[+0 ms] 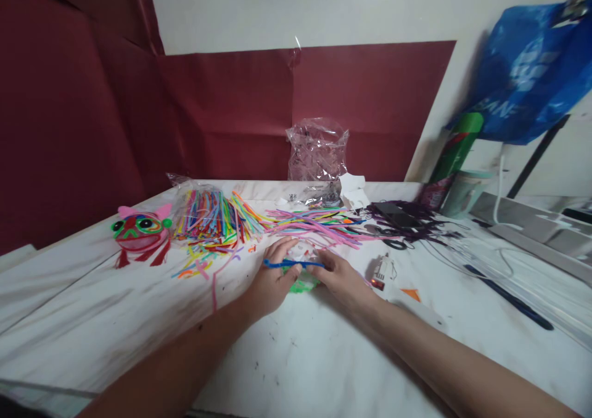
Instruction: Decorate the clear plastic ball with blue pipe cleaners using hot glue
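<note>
Both my hands rest on a white table (139,319). My left hand (272,282) and my right hand (340,277) pinch the two ends of a blue pipe cleaner (291,263), held level between them. Under the hands lies a green piece (300,284), partly hidden. Just beyond the fingers spreads a heap of pink and mixed pipe cleaners (319,222).
A bag of coloured pipe cleaners (208,214) lies left of centre, beside a red and green pipe-cleaner animal face (139,230). A clear plastic bag (318,150) stands at the back. Dark purple strands (407,221), a small lighter-like object (380,273), a dark pen (509,298) and a blue bag (527,73) are on the right.
</note>
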### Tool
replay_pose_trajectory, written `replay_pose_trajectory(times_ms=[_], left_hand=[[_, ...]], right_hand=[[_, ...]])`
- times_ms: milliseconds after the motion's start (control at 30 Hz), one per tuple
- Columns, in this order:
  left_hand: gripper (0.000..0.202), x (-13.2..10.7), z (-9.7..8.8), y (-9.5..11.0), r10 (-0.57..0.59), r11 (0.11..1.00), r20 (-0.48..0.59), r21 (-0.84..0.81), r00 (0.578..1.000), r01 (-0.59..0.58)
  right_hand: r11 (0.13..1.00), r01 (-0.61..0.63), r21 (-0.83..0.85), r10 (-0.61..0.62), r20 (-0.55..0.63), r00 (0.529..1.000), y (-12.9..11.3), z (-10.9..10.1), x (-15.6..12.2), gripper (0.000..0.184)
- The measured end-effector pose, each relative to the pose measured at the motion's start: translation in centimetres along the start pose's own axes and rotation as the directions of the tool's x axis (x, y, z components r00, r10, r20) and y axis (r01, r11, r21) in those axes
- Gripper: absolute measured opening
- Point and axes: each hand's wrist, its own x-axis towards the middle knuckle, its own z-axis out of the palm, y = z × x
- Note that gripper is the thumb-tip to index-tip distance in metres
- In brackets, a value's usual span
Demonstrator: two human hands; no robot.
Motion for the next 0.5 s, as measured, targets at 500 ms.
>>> replay_pose_trajectory(times_ms=[500], left_hand=[[0.043,0.07,-0.12,0.38,0.005,1.000,0.006,-0.027,1.000,-0.005]], right_hand=[[0.985,-0.043,0.166,0.042,0.009,0.999,-0.41,0.48,-0.48,0.057]])
